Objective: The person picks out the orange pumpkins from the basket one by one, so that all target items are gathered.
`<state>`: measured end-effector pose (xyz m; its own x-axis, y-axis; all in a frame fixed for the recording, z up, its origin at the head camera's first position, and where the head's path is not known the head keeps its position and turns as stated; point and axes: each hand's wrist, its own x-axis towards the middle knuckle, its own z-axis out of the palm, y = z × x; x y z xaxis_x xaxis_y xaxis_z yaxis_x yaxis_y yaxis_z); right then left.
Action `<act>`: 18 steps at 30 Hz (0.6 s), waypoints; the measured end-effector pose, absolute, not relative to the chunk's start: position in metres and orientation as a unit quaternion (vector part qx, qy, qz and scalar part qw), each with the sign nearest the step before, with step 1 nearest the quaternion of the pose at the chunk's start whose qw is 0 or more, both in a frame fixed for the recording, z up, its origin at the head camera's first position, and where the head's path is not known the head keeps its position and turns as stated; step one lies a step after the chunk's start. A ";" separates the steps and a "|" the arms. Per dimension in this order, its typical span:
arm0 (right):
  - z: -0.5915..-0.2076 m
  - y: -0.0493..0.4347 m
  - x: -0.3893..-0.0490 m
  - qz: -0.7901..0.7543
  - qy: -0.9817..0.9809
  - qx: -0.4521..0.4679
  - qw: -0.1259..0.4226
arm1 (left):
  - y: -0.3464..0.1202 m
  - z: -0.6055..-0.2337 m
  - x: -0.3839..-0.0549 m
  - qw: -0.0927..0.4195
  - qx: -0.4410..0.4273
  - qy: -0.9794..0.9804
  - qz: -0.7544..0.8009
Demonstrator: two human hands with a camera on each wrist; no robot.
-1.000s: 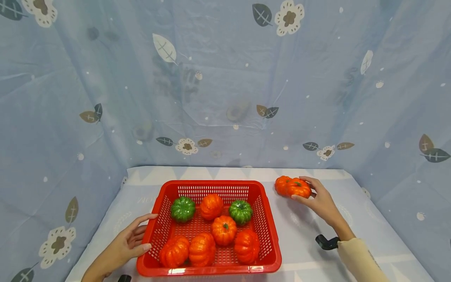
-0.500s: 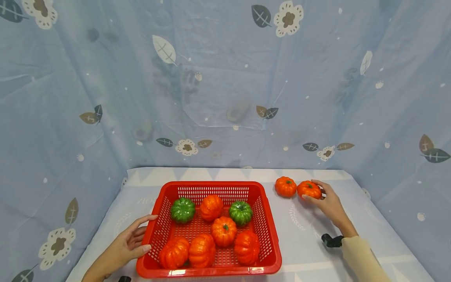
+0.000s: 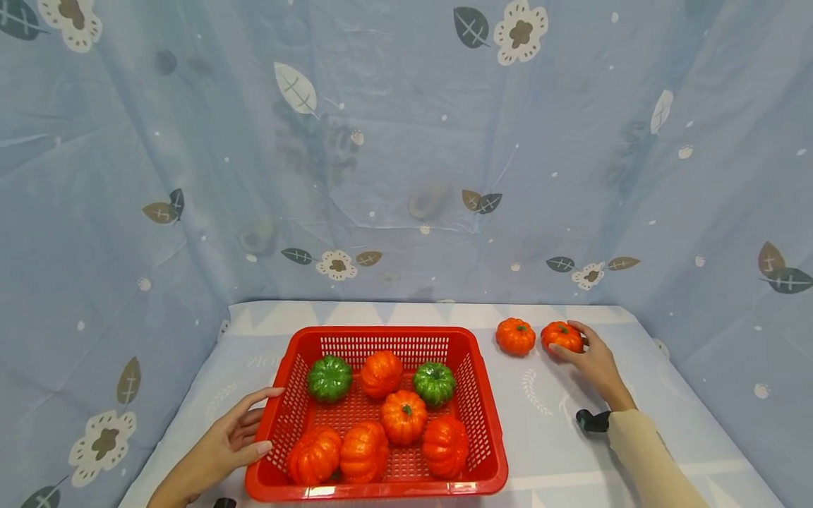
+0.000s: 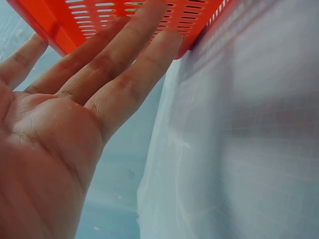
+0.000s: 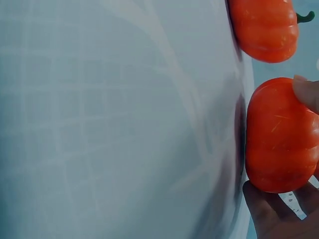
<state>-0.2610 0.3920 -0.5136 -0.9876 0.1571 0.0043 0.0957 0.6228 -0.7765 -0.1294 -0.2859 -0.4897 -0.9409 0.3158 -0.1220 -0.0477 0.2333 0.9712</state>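
At the back right, my right hand (image 3: 593, 360) grips a small orange pumpkin (image 3: 562, 337) between thumb and fingers. In the right wrist view this pumpkin (image 5: 281, 137) sits close over the tabletop, the thumb on one side and fingers on the other. Just left of it stands a second orange pumpkin (image 3: 515, 336) with a green stem, a narrow gap between them. My left hand (image 3: 222, 444) is at the left side of a red plastic basket (image 3: 495, 451), index fingertip and thumb at its rim. The left wrist view shows its fingers (image 4: 122, 94) extended along the perforated basket wall (image 4: 189, 15).
Inside the basket lie several orange pumpkins (image 3: 404, 416) and two green ones, one green pumpkin (image 3: 329, 379) at left and another green pumpkin (image 3: 434, 384) at right. A pale patterned cloth (image 3: 540, 430) covers the table. Blue printed curtains (image 3: 406, 176) enclose the back and sides.
My right hand has moved rightward with its pumpkin, away from the other orange pumpkin that it overlapped earlier, then slightly farther back. The left hand and basket have stayed in place.
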 end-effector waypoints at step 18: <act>-0.511 0.386 -0.266 0.433 -0.899 -0.068 0.012 | -0.285 -0.490 -0.128 0.147 0.093 0.766 0.619</act>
